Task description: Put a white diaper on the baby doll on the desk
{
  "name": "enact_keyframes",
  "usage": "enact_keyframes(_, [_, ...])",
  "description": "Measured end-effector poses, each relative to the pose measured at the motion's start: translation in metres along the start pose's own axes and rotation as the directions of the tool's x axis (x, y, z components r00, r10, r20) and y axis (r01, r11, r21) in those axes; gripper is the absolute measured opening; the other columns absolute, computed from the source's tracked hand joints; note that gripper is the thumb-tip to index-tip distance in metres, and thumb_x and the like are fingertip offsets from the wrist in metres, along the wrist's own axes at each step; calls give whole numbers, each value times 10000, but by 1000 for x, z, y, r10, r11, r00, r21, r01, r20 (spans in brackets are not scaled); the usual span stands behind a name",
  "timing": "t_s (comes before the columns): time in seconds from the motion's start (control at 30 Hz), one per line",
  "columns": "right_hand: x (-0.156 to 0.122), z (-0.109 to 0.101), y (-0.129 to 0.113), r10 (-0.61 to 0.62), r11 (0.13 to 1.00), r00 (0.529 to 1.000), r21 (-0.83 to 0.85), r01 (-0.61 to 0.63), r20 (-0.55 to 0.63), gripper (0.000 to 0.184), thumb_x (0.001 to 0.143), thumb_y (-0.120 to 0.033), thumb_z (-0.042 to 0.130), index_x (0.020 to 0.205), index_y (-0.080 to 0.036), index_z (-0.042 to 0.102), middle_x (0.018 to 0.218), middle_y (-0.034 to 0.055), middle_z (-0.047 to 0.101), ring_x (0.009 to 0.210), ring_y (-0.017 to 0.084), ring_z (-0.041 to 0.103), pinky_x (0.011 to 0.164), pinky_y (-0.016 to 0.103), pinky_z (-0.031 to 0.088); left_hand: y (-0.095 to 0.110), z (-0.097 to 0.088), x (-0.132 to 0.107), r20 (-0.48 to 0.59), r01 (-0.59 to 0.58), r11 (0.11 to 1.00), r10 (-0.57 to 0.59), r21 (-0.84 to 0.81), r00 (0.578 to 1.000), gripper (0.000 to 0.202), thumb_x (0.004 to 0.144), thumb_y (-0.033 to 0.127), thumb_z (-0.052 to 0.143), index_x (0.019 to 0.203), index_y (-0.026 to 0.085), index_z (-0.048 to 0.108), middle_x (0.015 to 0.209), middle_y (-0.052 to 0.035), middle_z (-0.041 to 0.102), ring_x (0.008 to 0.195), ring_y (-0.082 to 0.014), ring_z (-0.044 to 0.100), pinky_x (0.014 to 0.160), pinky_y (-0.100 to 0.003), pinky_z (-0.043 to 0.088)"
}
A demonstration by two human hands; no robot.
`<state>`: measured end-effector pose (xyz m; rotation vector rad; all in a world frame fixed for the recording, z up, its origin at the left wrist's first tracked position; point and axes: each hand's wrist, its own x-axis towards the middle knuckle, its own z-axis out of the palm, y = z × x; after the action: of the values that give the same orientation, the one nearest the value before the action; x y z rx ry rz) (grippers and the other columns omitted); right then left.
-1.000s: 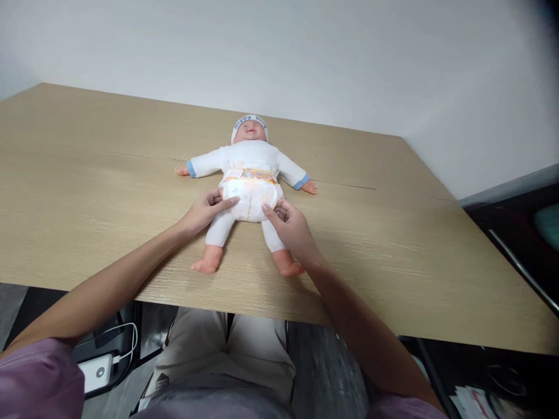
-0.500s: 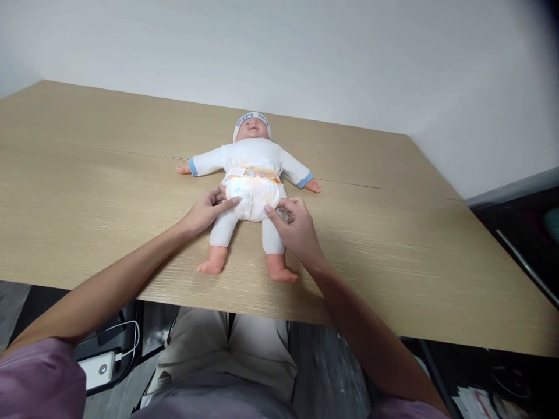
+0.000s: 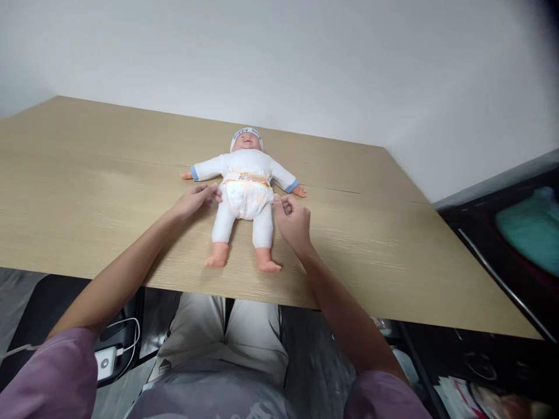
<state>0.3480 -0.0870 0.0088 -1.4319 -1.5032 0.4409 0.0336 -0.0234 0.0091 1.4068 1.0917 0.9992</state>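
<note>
A baby doll (image 3: 245, 167) in white clothes and a white cap lies on its back on the wooden table (image 3: 87, 192), head away from me. It wears a white diaper (image 3: 244, 196) with an orange patterned waistband. My left hand (image 3: 194, 201) rests at the doll's left hip, fingers curled and touching the diaper's edge. My right hand (image 3: 293, 220) is at the other hip, thumb and fingers pinched together beside the diaper; whether they hold its edge I cannot make out.
A white wall rises behind the table. Under the table's near edge sit a white charger with cables (image 3: 105, 362) at the left and my legs in light trousers. A dark shelf with a teal object (image 3: 528, 224) stands at the right.
Both hands slid from the diaper's lower front outward to its sides at the hips. The doll's legs now lie straighter and closer together. The camera view shifted slightly.
</note>
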Motion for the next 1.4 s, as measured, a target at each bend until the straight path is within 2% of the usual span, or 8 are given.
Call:
enact_keyframes(0.17, [33, 8, 41, -197, 951, 963, -275, 142, -183, 207, 1071, -425, 563, 1066, -239, 654, 1088, 137, 758, 1087, 321, 678, 1156, 535, 495, -7, -4, 6, -242, -159, 878, 292, 451, 925, 446, 1070, 636, 643, 1029, 199, 723, 1103, -141, 777, 1007, -274, 644, 1037, -437, 479])
enact_keyframes(0.33, [80, 12, 77, -228, 855, 972, -488, 176, -48, 464, 1048, -394, 628, 1449, -160, 632, 1543, 253, 655, 1432, 404, 555, 1255, 592, 431, -10, -18, 30, -188, -132, 579, 460, 805, 868, 517, 1094, 593, 619, 1400, 178, 658, 1589, -257, 633, 1492, -425, 494, 1293, -550, 299])
enact_keyframes(0.57, [115, 23, 104, -207, 824, 977, -529, 205, 55, 745, 1133, -592, 554, 1710, -127, 479, 1563, 277, 691, 1437, 428, 602, 1232, 600, 441, -14, -34, 84, -133, -109, 531, 397, 841, 908, 736, 1016, 786, 677, 1441, 185, 651, 1565, -242, 648, 1489, -457, 483, 1290, -533, 288])
enact_keyframes(0.8, [110, 30, 94, -162, 879, 985, -447, 168, 51, 500, 1129, -522, 562, 1450, -176, 728, 1405, 213, 801, 1289, 396, 714, 1140, 522, 534, -12, -21, 94, -168, 24, 429, 302, 903, 938, 597, 1050, 667, 647, 1341, 150, 704, 1451, -280, 728, 1383, -497, 592, 1232, -583, 346])
enact_keyframes(0.93, [101, 40, 62, -24, 940, 998, -341, 1, -63, 415, 1078, -473, 595, 1314, -185, 778, 1312, 203, 836, 1174, 384, 753, 1000, 470, 586, 5, 4, 82, -258, 114, 556, 187, 823, 948, 500, 1057, 621, 672, 1206, 145, 712, 1256, -285, 789, 1271, -496, 673, 1112, -561, 446])
enact_keyframes(1.1, [76, 8, 14, 36, 993, 997, -112, -45, -75, 381, 1030, -515, 642, 1231, -232, 800, 1200, 131, 863, 1058, 330, 767, 934, 440, 596, 54, 25, 4, -331, 122, 734, 147, 668, 932, 503, 965, 672, 831, 1061, 206, 669, 1020, -186, 763, 1182, -467, 684, 998, -486, 466])
enact_keyframes(1.23, [28, -59, -21, -67, 996, 997, 63, 65, 38, 442, 1016, -571, 681, 1295, -251, 802, 1232, 96, 851, 1099, 316, 755, 994, 473, 609, 72, 45, -124, -312, 61, 746, 201, 663, 929, 505, 1004, 727, 753, 1116, 244, 658, 1032, -154, 737, 1046, -426, 687, 907, -492, 464])
enact_keyframes(1.4, [-69, -147, -45, -237, 971, 940, 59, 230, 245, 391, 960, -553, 859, 1289, -342, 875, 1253, 129, 848, 1135, 390, 757, 1034, 554, 606, 36, 65, -302, -69, 32, 738, 20, 674, 997, 436, 856, 560, 840, 1235, 379, 727, 1116, -96, 800, 1014, -418, 714, 901, -561, 534])
